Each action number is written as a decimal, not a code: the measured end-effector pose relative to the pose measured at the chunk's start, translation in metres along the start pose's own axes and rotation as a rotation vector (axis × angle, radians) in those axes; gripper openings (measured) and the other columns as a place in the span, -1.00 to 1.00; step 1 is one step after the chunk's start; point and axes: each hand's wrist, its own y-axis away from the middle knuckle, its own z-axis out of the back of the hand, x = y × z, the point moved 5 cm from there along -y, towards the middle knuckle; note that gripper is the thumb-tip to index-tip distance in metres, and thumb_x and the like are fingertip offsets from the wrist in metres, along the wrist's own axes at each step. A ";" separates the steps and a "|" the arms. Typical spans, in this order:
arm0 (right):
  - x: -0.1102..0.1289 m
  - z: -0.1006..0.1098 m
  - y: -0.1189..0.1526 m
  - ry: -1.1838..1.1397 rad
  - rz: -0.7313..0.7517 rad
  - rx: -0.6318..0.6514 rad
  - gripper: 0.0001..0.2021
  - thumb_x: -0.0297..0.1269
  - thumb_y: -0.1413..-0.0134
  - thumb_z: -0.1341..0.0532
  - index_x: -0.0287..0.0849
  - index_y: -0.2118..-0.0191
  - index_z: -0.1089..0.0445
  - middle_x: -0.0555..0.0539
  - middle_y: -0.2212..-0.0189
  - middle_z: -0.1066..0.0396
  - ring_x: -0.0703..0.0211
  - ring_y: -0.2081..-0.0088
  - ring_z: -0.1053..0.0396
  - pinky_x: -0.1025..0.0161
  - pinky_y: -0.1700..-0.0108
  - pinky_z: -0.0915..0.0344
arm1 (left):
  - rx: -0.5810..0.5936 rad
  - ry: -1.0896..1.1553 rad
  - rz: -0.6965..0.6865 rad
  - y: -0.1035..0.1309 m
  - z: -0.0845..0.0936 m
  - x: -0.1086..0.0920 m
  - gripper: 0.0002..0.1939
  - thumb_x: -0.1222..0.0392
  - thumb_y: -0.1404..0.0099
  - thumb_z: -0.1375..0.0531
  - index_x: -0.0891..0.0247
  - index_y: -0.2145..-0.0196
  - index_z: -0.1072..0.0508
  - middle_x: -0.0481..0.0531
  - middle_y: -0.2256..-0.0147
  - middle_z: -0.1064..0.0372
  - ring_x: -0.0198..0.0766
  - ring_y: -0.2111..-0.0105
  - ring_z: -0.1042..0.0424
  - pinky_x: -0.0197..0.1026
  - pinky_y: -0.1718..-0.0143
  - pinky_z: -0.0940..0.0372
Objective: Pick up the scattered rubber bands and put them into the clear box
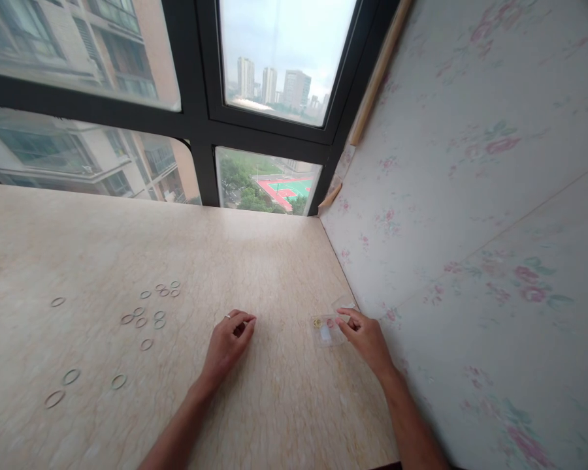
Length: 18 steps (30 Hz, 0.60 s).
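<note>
Lying loose across the left part of the pale sill [284,418], some fifteen thin rings [159,320] sit flat, a few apart on their own, others in small clumps where they touch or overlap. All these are out on the stone, and none of them is in the hands' reach as the arms now stand. Next comes the left hand [228,343], low over the sill, thumb and fingertips drawn together, a band [227,316] on one finger; whether it pinches something small, I cannot tell. Across a bare strip to its right is the clear box [325,342], near the wall [470,261], with what looks like its raised lid [343,301] behind. Inside are a yellow piece [317,323], a pink piece [330,322] and a white patch [325,333]. So the box appears opened and only partly filled, with the rings left outside it; how much more there is to do does not show. Last, the right hand [367,336] is at the box's right edge, thumb and forefinger slightly parted; contact with the box is unclear.
</note>
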 end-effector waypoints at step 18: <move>-0.019 -0.047 0.095 -0.253 0.063 0.023 -0.67 -0.04 0.00 -0.22 -0.16 0.23 -0.54 -0.11 0.32 -0.55 0.13 0.33 -0.52 0.41 0.30 -0.44 | 0.064 0.062 0.053 -0.013 0.070 0.015 -0.76 0.09 -0.27 -0.11 0.27 0.34 -0.50 0.05 0.34 -0.41 -0.33 0.41 -0.35 -0.30 0.38 -0.23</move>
